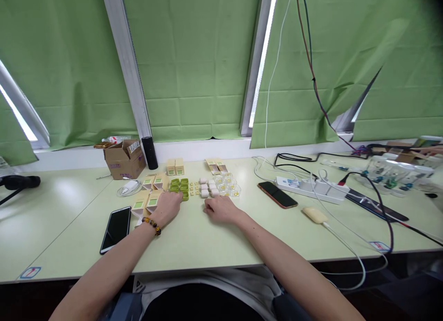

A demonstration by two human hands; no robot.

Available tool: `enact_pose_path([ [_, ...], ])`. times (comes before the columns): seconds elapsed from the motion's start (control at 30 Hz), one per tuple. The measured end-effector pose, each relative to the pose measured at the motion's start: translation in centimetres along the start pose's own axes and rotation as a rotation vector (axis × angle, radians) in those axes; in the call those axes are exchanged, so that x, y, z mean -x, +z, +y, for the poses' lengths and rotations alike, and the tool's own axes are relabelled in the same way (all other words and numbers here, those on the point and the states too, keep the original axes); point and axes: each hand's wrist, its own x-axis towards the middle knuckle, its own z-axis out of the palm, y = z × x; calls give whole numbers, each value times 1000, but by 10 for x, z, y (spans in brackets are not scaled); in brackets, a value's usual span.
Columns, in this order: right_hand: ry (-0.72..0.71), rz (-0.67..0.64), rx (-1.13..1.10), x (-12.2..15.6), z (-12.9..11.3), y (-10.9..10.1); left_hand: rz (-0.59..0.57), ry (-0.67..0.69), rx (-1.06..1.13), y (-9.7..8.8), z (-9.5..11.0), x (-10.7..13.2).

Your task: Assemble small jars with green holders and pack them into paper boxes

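Note:
My left hand (167, 208) rests on the table with its fingers curled in, close beside the front of the green small containers (174, 188), which stand in rows. No object shows in it. My right hand (221, 209) lies in a loose fist just in front of the pale pink-white pieces (204, 192), also with nothing visible in it. Between the green containers and the pale pieces are several tiny yellowish pieces (192, 189). Clear cups with yellow centres (236, 190) stand to the right. Folded cardboard boxes with green labels (140, 205) sit left of and partly behind my left hand.
Phones lie at left (116, 226) and right (277, 194). A cardboard carton (125, 160) and a black cylinder (149, 153) stand at the back. At right are a power strip (311, 190), a cream mouse-shaped object (314, 215), loose cables and clear plastic items (391, 173).

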Motion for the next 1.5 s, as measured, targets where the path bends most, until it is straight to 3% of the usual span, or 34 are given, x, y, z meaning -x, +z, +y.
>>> enact_pose_path([
  [0.23,11,51,-36,0,-6,-1,131,92,3,-7,9,9],
  [0.5,65,376,-254,-5,-2,9,274,246,7,-13,23,20],
  [0.67,-40,509,-400,-8,1,18,343,337,-29,-19,29,26],
  [0.87,-158,563,-484,-9,1,22,500,443,-103,-19,31,29],
  [1.0,-222,604,-580,-5,0,20,655,495,-24,-15,27,29],
  [1.23,-284,597,-641,0,-3,16,813,521,121,-10,16,27],
  [1.5,-298,581,-701,1,-5,16,713,452,210,-13,14,21],
])
